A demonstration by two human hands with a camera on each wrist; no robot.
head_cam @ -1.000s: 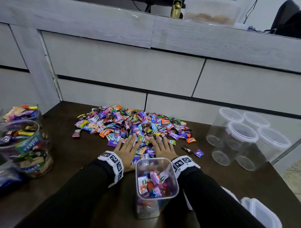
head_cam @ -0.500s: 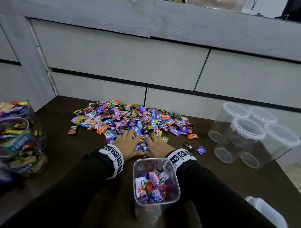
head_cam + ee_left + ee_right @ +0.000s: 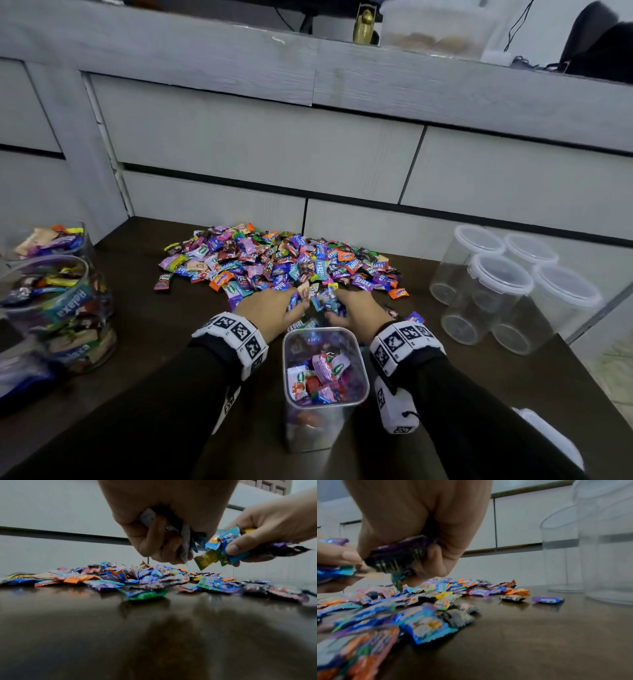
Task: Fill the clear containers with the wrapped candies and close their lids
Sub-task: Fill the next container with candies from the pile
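A pile of wrapped candies (image 3: 281, 263) lies on the dark table (image 3: 147, 325) by the grey wall. A clear square container (image 3: 325, 383), lidless and partly filled with candies, stands in front of me between my forearms. My left hand (image 3: 274, 308) and right hand (image 3: 356, 310) are side by side at the pile's near edge, just beyond the container, lifted a little off the table. Curled round a bunch of candies, the left hand (image 3: 164, 539) shows closest in its own wrist view. The right hand (image 3: 412, 555) grips a purple wrapper and others.
Several clear round containers with lids (image 3: 503, 287) stand at the right. Candy-filled jars (image 3: 51, 308) stand at the left edge. A white lid (image 3: 551, 442) lies near the table's right front corner. Two loose candies (image 3: 547, 599) lie right of the pile.
Both hands went from lying flat on the pile to curling round candies and lifting them, drawing back toward the square container.
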